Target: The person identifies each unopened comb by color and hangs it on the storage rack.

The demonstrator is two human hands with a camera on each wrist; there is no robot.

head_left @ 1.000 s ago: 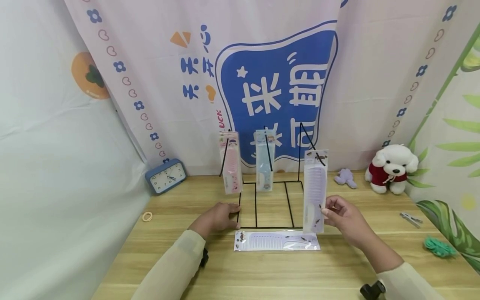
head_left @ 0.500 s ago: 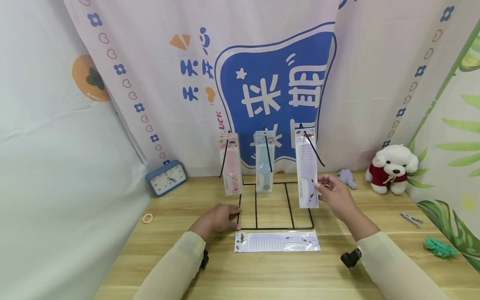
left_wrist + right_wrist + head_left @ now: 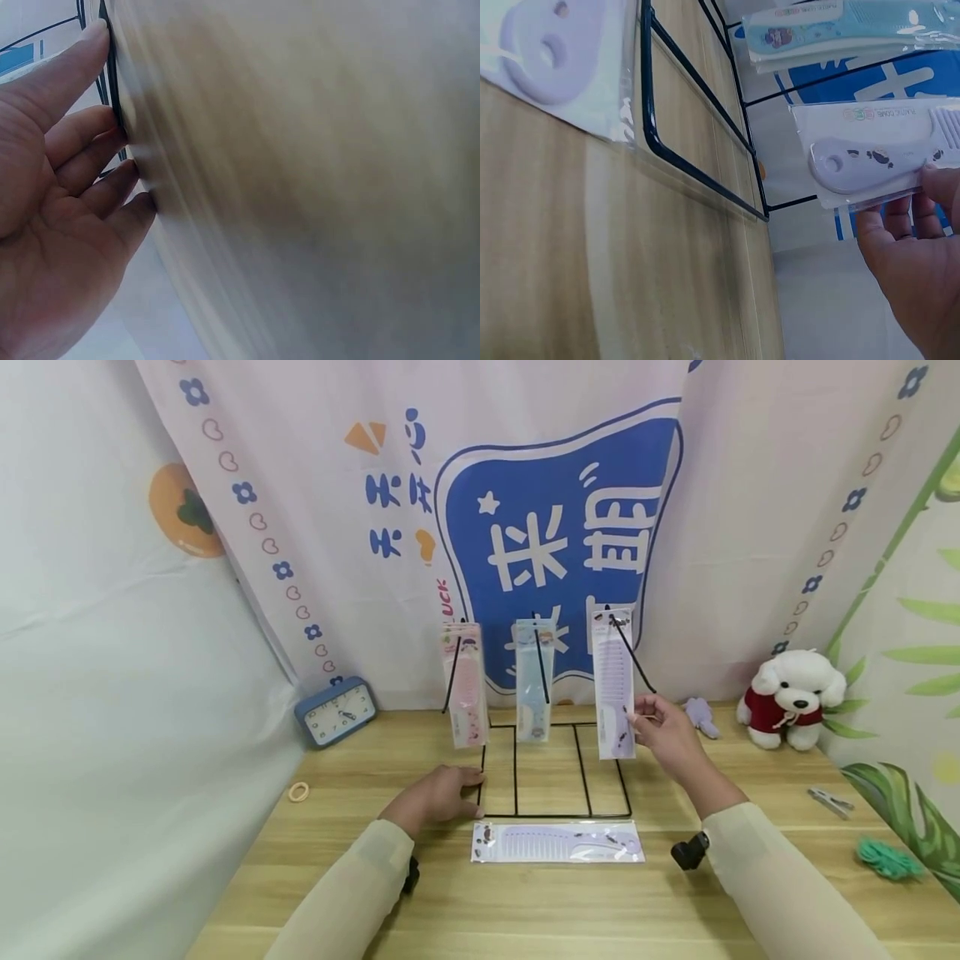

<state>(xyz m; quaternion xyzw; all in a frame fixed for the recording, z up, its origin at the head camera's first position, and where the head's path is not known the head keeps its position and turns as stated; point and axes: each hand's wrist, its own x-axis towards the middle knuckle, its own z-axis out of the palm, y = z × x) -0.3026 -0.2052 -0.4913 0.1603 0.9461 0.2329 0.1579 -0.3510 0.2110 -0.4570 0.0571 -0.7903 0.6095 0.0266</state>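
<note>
In the head view my right hand (image 3: pixel 666 732) pinches the lower right edge of a packaged purple comb (image 3: pixel 615 685). This comb hangs upright at the right prong of a black wire rack (image 3: pixel 516 777); the right wrist view shows the thumb on the front of its package (image 3: pixel 877 150). My left hand (image 3: pixel 438 793) rests against the left side of the rack's base, its fingertips touching the wire and tabletop in the left wrist view. Another packaged purple comb (image 3: pixel 558 843) lies flat before the rack. Packaged pink combs (image 3: pixel 467 693) and blue combs (image 3: pixel 534 685) hang on the other prongs.
A blue clock (image 3: pixel 336 712) and a wooden ring (image 3: pixel 298 792) are at the left. Toward the right are a small purple item (image 3: pixel 701 717), a white plush dog (image 3: pixel 793 697), a metal clip (image 3: pixel 831 802) and a green bundle (image 3: pixel 889 860). A printed curtain backs the table.
My right hand has carried the purple comb up and back along the right prong, slightly leftward, so it hangs higher and nearer the rack's rear. My left hand stays at the rack's base.
</note>
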